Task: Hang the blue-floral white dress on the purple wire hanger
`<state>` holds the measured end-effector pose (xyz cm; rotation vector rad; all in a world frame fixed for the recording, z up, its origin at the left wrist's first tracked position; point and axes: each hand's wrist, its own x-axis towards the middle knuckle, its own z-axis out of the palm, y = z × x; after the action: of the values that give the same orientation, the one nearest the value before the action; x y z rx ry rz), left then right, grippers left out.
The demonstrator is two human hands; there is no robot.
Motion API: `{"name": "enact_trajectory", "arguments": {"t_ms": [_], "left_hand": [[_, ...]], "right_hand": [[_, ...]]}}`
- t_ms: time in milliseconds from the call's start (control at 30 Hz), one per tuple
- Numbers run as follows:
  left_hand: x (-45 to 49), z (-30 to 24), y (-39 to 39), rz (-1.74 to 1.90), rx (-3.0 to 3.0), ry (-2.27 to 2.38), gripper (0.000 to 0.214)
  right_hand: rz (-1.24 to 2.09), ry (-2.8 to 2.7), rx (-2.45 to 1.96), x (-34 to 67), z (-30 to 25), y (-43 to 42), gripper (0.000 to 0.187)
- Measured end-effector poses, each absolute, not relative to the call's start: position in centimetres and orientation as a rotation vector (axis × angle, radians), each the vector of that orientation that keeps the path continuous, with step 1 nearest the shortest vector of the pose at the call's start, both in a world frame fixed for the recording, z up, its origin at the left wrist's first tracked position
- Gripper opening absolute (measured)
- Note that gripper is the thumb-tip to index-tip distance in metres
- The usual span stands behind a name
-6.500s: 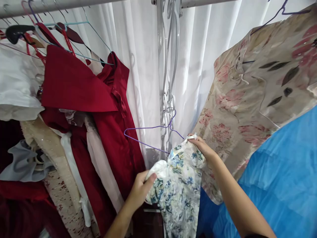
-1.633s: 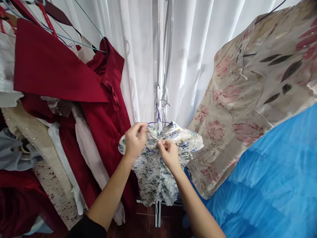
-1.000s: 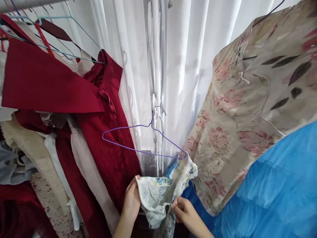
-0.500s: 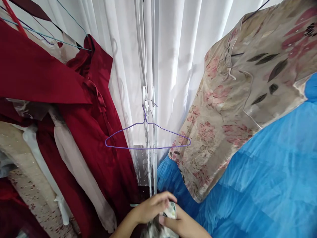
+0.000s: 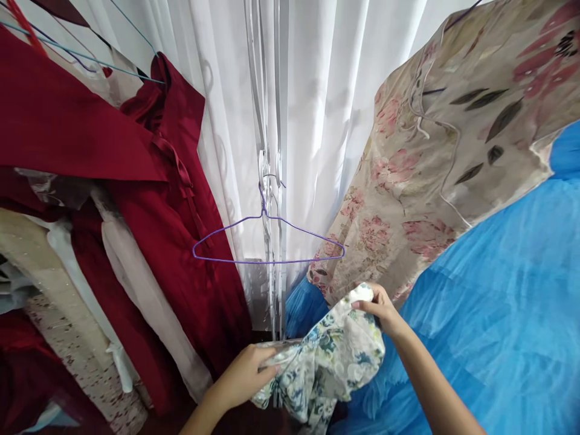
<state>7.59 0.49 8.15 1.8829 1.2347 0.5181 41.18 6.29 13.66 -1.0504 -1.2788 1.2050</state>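
Note:
Stretched between my two hands is a white garment (image 5: 330, 350) with a blue and green floral print; its lower part hangs in loose folds. My left hand (image 5: 247, 374) pinches its left edge between thumb and fingers. At the upper right corner of the cloth, my right hand (image 5: 378, 307) is closed on it. Just above the garment, a purple wire hanger (image 5: 267, 261) hangs bare from the white metal stand. What kind of garment it is, I cannot tell from the folds.
Dark red dresses (image 5: 181, 241) hang on the left, with pale garments among them. To the right hang a beige floral top (image 5: 385, 181) and a blue ruffled tulle skirt (image 5: 489, 290). Behind the white metal stand (image 5: 277, 121) falls a white curtain (image 5: 317, 90).
My hands were close together at the bottom around the bunched cloth. They have risen and moved apart, the right one up and rightward, spreading the garment out.

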Motion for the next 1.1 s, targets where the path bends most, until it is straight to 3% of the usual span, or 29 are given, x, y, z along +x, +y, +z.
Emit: {"name": "enact_trajectory", "arguments": {"t_ms": [400,700,933,1100], "left_hand": [[2.5,17.6,-0.9,0.984,2.024,1.128,0.019],[0.1,16.8,-1.6,1.151,1.581,1.155,0.036],[-7.7,14.8,5.8,1.165,2.234,1.346,0.010],[-12.3,16.2,12.1,0.969,2.487,1.577,0.024]], "right_hand": [[1.197,-1.234,-0.853,40.5,22.9,16.9,0.012],[1.657,-1.496,-0.704,33.2,25.8,17.2,0.037],[1.740,-1.495,-0.610,34.2,25.5,17.8,0.049],[1.836,-1.485,-0.598,33.5,25.0,18.0,0.048]]}}
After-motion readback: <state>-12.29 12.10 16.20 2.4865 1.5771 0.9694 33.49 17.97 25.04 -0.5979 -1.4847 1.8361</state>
